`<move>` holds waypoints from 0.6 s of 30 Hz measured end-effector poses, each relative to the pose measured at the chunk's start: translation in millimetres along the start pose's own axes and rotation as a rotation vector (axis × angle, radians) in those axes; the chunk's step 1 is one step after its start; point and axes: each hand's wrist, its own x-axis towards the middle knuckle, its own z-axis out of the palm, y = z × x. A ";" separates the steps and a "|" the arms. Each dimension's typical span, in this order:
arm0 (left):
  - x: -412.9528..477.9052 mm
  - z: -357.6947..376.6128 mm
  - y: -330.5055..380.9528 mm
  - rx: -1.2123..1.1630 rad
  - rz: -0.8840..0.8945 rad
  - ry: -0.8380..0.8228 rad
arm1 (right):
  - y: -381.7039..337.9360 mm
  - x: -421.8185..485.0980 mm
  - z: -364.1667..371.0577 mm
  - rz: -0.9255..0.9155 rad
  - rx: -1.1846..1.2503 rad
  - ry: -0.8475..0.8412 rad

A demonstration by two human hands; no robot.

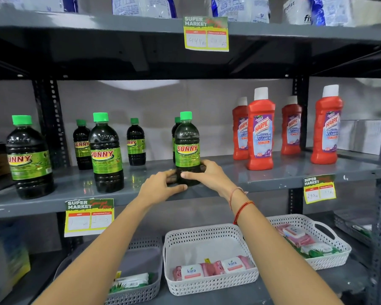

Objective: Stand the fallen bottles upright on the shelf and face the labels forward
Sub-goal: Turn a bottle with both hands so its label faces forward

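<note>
Head view: your left hand (161, 187) and right hand (204, 173) clasp the upright Sunny bottle (187, 148); label apparently forward, so release gently toward 6 o'clock.

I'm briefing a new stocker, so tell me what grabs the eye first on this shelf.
Both hands, left hand and right hand, clasp the base of an upright Sunny bottle at the middle shelf's front edge, label forward. Four red Harpic bottles stand to its right. White baskets of wipes packs sit on the shelf below.
</note>
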 end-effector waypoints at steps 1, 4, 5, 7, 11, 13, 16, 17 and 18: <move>0.5 -0.4 0.1 -0.007 0.001 -0.002 | 0.0 0.1 0.0 -0.003 -0.002 0.000; 1.1 -0.6 0.1 -0.018 0.004 -0.017 | -1.2 0.2 0.8 -0.004 0.000 -0.016; 1.3 -0.4 0.1 -0.016 0.006 -0.021 | -1.9 0.0 0.6 -0.004 0.001 -0.024; 2.1 0.4 0.2 -0.003 0.013 -0.028 | -2.4 0.1 -0.6 -0.002 -0.010 -0.036; 2.1 2.5 0.9 0.035 0.028 -0.032 | -3.8 -1.5 -3.4 0.010 -0.034 -0.048; 0.7 2.8 0.4 0.052 0.040 -0.024 | -4.9 -3.0 -1.7 0.024 -0.041 -0.031; -1.0 3.8 1.6 0.113 0.066 -0.015 | -5.6 -5.2 1.0 0.042 -0.077 0.025; -1.7 4.5 3.1 0.137 0.073 -0.013 | -5.5 -5.9 0.9 0.050 -0.096 0.041; -3.2 4.9 3.7 0.162 0.081 -0.009 | -6.4 -6.7 1.7 0.061 -0.111 0.057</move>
